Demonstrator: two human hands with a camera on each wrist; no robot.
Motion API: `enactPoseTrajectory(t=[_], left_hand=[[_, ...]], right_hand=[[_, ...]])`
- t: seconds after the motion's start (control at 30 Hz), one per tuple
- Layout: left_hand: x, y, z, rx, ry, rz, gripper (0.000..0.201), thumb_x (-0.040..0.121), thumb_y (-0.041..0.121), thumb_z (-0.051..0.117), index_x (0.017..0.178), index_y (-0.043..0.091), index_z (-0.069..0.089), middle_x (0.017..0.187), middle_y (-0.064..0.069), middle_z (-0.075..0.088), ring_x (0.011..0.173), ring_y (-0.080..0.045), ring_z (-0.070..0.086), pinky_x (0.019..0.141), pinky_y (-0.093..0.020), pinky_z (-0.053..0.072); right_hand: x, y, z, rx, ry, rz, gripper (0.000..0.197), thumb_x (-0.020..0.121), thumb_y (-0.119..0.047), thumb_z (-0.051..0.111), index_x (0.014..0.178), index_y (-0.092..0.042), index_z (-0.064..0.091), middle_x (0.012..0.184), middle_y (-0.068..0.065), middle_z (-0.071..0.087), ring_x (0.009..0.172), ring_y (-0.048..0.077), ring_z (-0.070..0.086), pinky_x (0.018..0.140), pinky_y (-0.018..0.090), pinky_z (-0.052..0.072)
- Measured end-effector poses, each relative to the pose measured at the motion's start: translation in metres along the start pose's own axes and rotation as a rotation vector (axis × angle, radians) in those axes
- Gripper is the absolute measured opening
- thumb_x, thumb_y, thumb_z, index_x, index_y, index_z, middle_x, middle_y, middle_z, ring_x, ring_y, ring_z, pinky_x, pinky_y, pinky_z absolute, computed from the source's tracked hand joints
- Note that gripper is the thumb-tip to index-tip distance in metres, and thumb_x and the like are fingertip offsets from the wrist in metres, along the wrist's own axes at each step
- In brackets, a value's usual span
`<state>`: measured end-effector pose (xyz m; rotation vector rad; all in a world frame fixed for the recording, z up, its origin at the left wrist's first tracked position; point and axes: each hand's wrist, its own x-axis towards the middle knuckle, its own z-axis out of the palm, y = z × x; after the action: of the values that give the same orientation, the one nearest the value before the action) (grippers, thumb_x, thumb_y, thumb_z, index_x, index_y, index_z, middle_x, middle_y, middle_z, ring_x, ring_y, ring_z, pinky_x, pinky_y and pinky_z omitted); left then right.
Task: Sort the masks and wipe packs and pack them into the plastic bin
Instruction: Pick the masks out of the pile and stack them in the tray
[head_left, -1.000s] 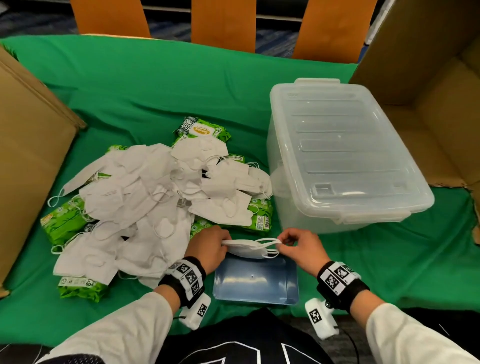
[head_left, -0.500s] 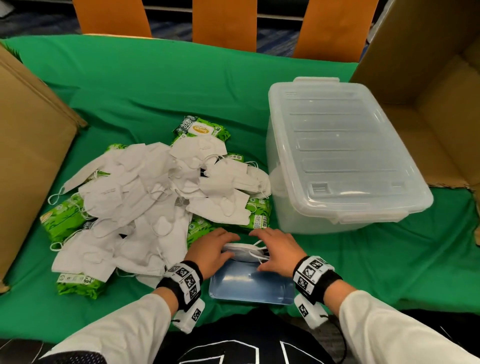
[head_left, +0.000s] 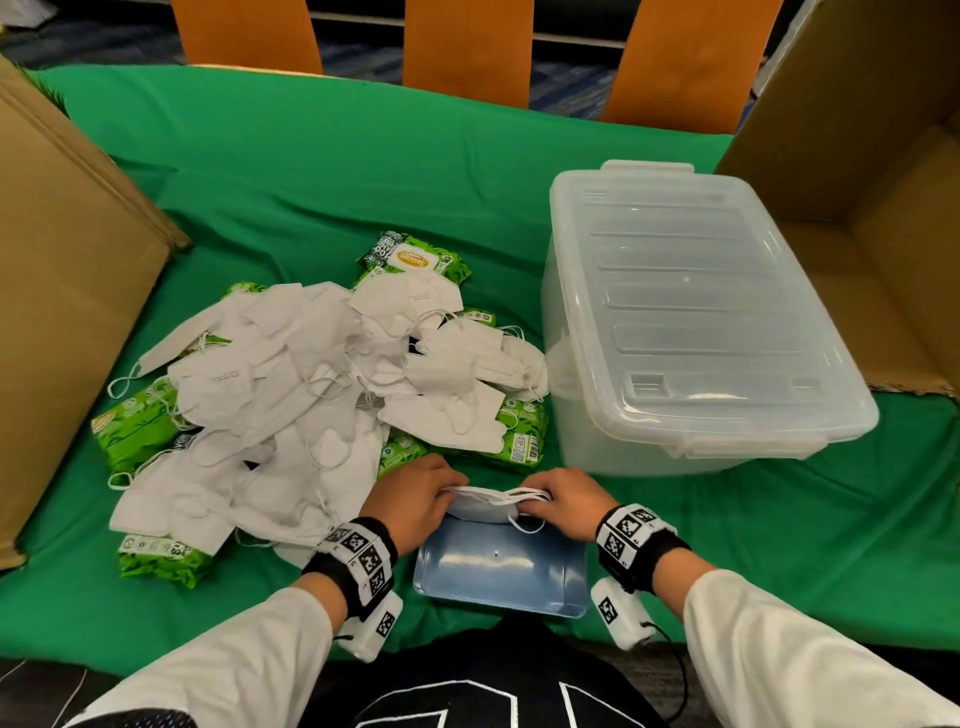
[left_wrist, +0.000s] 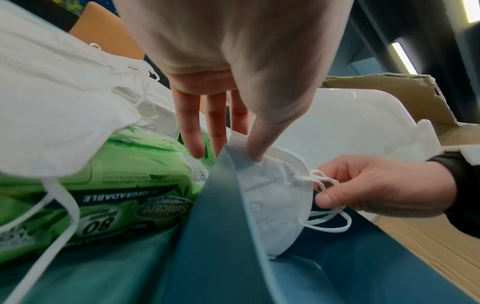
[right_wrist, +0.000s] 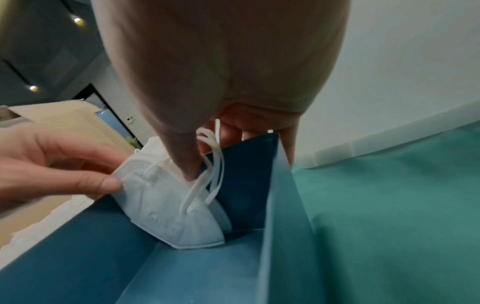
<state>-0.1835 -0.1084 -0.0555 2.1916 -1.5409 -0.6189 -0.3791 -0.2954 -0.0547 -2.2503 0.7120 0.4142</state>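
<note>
Right at the front, both hands, the left hand (head_left: 415, 500) and the right hand (head_left: 571, 501), pinch one folded white mask (head_left: 485, 506) into the small blue tray (head_left: 498, 571), while the big pile of white masks and green wipe packs (head_left: 311, 395) waits on the green table (head_left: 363, 182), and the clear plastic bin (head_left: 691, 322) beyond has its lid on, so I'd say sorting has barely begun.

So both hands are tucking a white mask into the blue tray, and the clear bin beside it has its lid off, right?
Not quite: the bin has its lid on, as the head view shows. Both the left hand and right hand do hold the mask at the tray.

Folded white mask (right_wrist: 168, 209) in blue tray (right_wrist: 275, 216), both hands' thumbs on it.
</note>
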Motion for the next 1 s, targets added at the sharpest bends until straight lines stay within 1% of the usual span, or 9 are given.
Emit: enactPoseTrajectory(t=[0.17, 0.4, 0.53, 0.6, 0.73, 0.8, 0.87, 0.93, 1.0], left_hand=[[0.002, 0.0, 0.0, -0.094, -0.011, -0.047, 0.022, 0.094, 0.022, 0.061, 0.111, 0.022, 0.076, 0.107, 0.003, 0.07, 0.1, -0.018, 0.065, 0.089, -0.03, 0.049], [0.003, 0.006, 0.004, -0.126, -0.024, -0.076, 0.021, 0.095, 0.022, 0.062, 0.111, 0.024, 0.075, 0.106, 0.003, 0.069, 0.099, -0.017, 0.063, 0.088, -0.028, 0.047], [0.001, 0.001, -0.001, -0.157, -0.037, -0.073, 0.027, 0.094, 0.029, 0.065, 0.12, 0.027, 0.072, 0.115, 0.007, 0.068, 0.105, -0.011, 0.062, 0.091, -0.024, 0.046], [-0.001, -0.004, -0.006, -0.191, -0.038, -0.069, 0.028, 0.093, 0.032, 0.066, 0.12, 0.029, 0.071, 0.116, 0.01, 0.067, 0.105, -0.008, 0.061, 0.092, -0.024, 0.047], [-0.009, -0.019, -0.02, -0.306, 0.048, -0.116, 0.023, 0.09, 0.03, 0.072, 0.113, 0.03, 0.074, 0.11, 0.011, 0.069, 0.097, -0.004, 0.064, 0.088, -0.026, 0.05], [-0.014, -0.028, -0.029, -0.376, 0.102, -0.17, 0.02, 0.088, 0.029, 0.074, 0.108, 0.032, 0.075, 0.106, 0.011, 0.071, 0.095, -0.003, 0.066, 0.088, -0.026, 0.052], [-0.02, -0.039, -0.038, -0.432, 0.161, -0.209, 0.018, 0.087, 0.027, 0.075, 0.104, 0.034, 0.074, 0.101, 0.01, 0.073, 0.093, -0.003, 0.067, 0.087, -0.026, 0.053], [-0.026, -0.053, -0.049, -0.435, 0.206, -0.245, 0.019, 0.088, 0.021, 0.076, 0.1, 0.035, 0.073, 0.098, 0.008, 0.073, 0.091, -0.002, 0.067, 0.086, -0.022, 0.051], [-0.033, -0.07, -0.059, -0.406, 0.248, -0.303, 0.018, 0.089, 0.017, 0.076, 0.099, 0.032, 0.074, 0.097, 0.008, 0.072, 0.089, -0.001, 0.066, 0.085, -0.021, 0.049]], right_hand=[[-0.004, 0.005, -0.004, -0.018, -0.033, 0.002, 0.017, 0.094, -0.038, 0.064, 0.105, -0.031, 0.075, 0.095, -0.009, 0.076, 0.086, 0.011, 0.068, 0.082, 0.034, 0.056], [-0.006, 0.002, -0.013, -0.041, -0.071, 0.029, 0.017, 0.093, -0.029, 0.068, 0.108, -0.029, 0.075, 0.097, -0.007, 0.076, 0.089, 0.012, 0.069, 0.086, 0.035, 0.056], [-0.006, -0.004, -0.018, 0.168, -0.092, 0.022, 0.056, 0.082, -0.025, 0.079, 0.134, -0.031, 0.06, 0.126, -0.01, 0.068, 0.113, 0.006, 0.064, 0.103, 0.026, 0.049], [-0.005, -0.011, -0.023, 0.289, -0.057, 0.006, 0.057, 0.082, -0.025, 0.081, 0.135, -0.031, 0.059, 0.128, -0.011, 0.066, 0.118, 0.005, 0.061, 0.105, 0.025, 0.047], [0.016, -0.03, -0.029, 0.458, 0.135, 0.023, 0.034, 0.087, -0.018, 0.079, 0.115, -0.032, 0.066, 0.115, -0.005, 0.071, 0.105, 0.014, 0.067, 0.096, 0.032, 0.055], [0.032, -0.04, -0.029, 0.602, 0.227, 0.071, 0.027, 0.089, -0.012, 0.075, 0.11, -0.027, 0.068, 0.114, 0.002, 0.071, 0.103, 0.019, 0.068, 0.084, 0.03, 0.056], [0.052, -0.05, -0.03, 0.711, 0.302, 0.166, 0.027, 0.092, -0.009, 0.07, 0.115, -0.023, 0.067, 0.121, 0.004, 0.068, 0.105, 0.02, 0.065, 0.073, 0.028, 0.052], [0.077, -0.056, -0.031, 0.748, 0.348, 0.273, 0.039, 0.093, -0.009, 0.067, 0.13, -0.017, 0.061, 0.129, 0.003, 0.062, 0.105, 0.022, 0.062, 0.07, 0.031, 0.05], [0.101, -0.057, -0.033, 0.742, 0.333, 0.374, 0.05, 0.094, -0.008, 0.065, 0.142, -0.013, 0.052, 0.123, 0.008, 0.061, 0.091, 0.023, 0.061, 0.06, 0.03, 0.048]])
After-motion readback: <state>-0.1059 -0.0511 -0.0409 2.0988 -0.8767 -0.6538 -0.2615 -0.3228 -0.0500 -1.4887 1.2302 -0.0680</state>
